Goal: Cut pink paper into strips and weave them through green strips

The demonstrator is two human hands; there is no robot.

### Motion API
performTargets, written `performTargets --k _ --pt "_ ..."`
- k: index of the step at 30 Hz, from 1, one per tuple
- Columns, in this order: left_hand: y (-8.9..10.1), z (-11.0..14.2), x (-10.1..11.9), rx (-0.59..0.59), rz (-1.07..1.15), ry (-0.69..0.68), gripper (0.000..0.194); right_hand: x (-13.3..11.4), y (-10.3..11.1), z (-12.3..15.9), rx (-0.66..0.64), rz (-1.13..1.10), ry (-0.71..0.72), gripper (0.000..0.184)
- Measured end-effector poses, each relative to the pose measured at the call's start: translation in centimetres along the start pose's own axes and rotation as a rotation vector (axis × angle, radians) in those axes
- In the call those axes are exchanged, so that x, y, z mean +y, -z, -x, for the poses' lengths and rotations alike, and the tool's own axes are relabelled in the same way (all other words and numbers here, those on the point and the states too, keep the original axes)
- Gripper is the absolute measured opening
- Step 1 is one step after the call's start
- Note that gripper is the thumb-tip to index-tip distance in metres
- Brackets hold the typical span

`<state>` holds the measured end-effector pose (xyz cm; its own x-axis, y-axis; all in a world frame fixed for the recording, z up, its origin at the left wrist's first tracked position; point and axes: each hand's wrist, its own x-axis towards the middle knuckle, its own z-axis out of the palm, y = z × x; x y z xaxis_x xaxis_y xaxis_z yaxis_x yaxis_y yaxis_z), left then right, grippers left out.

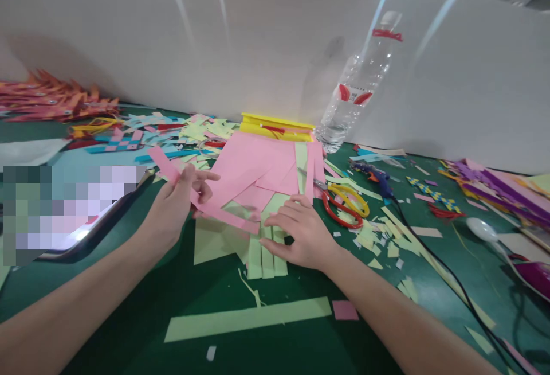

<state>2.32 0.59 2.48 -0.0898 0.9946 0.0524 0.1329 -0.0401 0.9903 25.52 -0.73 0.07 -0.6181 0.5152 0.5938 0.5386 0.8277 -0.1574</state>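
Observation:
My left hand (pixel 183 191) pinches a pink paper strip (pixel 227 218), which slants from upper left down toward my right hand. Fingers apart, my right hand (pixel 303 231) hovers over or rests on several pale green paper strips (pixel 267 257); whether it touches them I cannot tell. Its fingertips are close to the pink strip's lower end. Beneath both hands lie larger pink paper sheets (pixel 240 160) and a pale green sheet (pixel 210 243). Red and yellow scissors (pixel 344 206) lie right of the sheets, blades partly over the paper. Nearer me is a long green strip (pixel 249 319) beside a small pink piece (pixel 345 310).
A plastic bottle (pixel 358 91) leans against the wall beside a yellow folded piece (pixel 279 127). A blue glue gun (pixel 376 177) trails a black cord at right. Paper scraps (pixel 369 237) litter the green table. A blurred-out device (pixel 81 214) sits left; a white spoon (pixel 483 230) lies far right.

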Motion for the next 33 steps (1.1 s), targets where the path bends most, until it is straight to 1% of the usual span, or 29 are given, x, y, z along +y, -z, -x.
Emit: performTargets --k 2,3,5,6,7,9,11,13,16,19,22,24,27,30,33 --pt "0.1 -0.1 0.0 0.001 -0.010 -0.014 0.034 0.0 0.0 0.0 0.002 -0.006 -0.008 0.026" --pt "0.1 -0.1 -0.1 0.019 -0.025 -0.020 0.030 -0.1 0.0 0.0 -0.003 -0.009 -0.015 0.027" --pt "0.4 -0.3 -0.1 0.084 -0.112 -0.047 0.024 -0.4 0.0 -0.1 -0.013 -0.015 -0.061 0.023" --pt "0.5 -0.4 -0.1 0.115 -0.204 -0.078 0.022 -0.5 0.0 -0.2 -0.015 -0.013 -0.100 0.019" --pt "0.7 -0.4 -0.1 0.117 -0.311 -0.126 0.021 -0.7 -0.1 -0.2 -0.018 -0.006 -0.145 0.016" --pt "0.9 -0.5 0.1 0.090 -0.491 -0.190 0.021 -0.9 -0.3 -0.3 -0.041 0.024 -0.234 0.016" --pt "1.1 -0.5 0.2 0.055 -0.585 -0.207 0.024 -1.0 -0.5 -0.4 -0.086 0.046 -0.289 0.018" --pt "1.1 -0.5 0.2 0.029 -0.622 -0.207 0.026 -0.9 -0.6 -0.3 -0.133 0.051 -0.300 0.020" --pt "1.1 -0.6 -0.1 -0.026 -0.602 -0.209 0.024 -0.7 -0.9 -0.2 -0.182 0.058 -0.286 0.023" --pt "0.9 -0.7 -0.6 -0.065 -0.446 -0.176 0.021 -0.5 -1.0 0.0 -0.203 0.051 -0.290 0.023" --pt "0.7 -0.7 -0.8 -0.109 -0.284 -0.137 0.019 -0.4 -1.0 0.0 -0.187 0.001 -0.306 0.019" --pt "0.6 -0.8 -0.8 -0.140 -0.300 -0.148 0.019 -0.4 -1.1 0.0 -0.169 -0.036 -0.317 0.017" --pt "0.8 -1.0 -0.9 -0.160 -0.388 -0.157 0.022 -0.4 -1.1 -0.1 -0.157 -0.074 -0.321 0.017" --pt "0.9 -1.1 -1.0 -0.194 -0.383 -0.148 0.023 -0.3 -1.1 0.0 -0.155 -0.093 -0.334 0.018" --pt "1.0 -1.2 -1.1 -0.219 -0.404 -0.175 0.020 -0.2 -1.2 0.0 -0.123 -0.114 -0.321 0.018"
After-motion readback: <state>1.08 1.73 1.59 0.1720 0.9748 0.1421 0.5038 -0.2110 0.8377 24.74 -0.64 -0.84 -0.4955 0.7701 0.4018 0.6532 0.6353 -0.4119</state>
